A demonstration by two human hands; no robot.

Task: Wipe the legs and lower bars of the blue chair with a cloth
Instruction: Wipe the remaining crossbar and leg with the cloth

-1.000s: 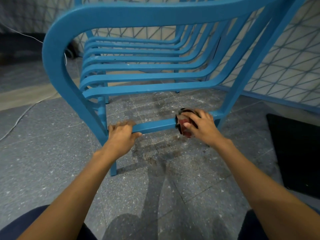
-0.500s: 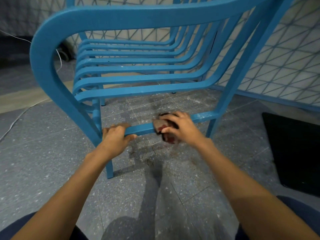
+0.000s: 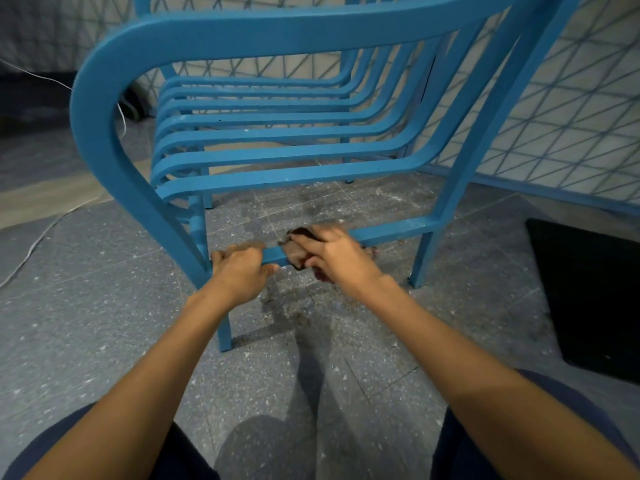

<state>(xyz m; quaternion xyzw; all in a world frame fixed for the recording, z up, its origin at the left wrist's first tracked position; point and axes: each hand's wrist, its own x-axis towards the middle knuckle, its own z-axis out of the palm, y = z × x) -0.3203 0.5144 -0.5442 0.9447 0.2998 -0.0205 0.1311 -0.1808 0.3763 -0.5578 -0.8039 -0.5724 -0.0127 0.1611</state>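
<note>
I am looking down from head height at a blue chair [image 3: 277,140] standing on a speckled grey floor [image 3: 86,323], with both my bare arms reaching forward to its low front bar [image 3: 391,230]. That bar runs between the two front legs, close above the floor.

My left hand [image 3: 239,268] is curled closed around the left end of the bar, next to the left front leg [image 3: 223,327], and has nothing else in it; I judge it is there to steady the chair. My right hand [image 3: 337,258] is closed over a dark reddish cloth [image 3: 298,251], pressing it around the bar just to the right of the left hand. The two hands are near each other but apart, with a short bare stretch of bar between them.

The step in hand looks like wiping this lower bar, with the cloth near its left end. Brown grit lies on the floor under the bar.

Next, I would need to slide the cloth right along the bar toward the right front leg [image 3: 424,261], keeping it wrapped firmly, then work down each leg. The rear legs sit further back and appear untouched.
</note>
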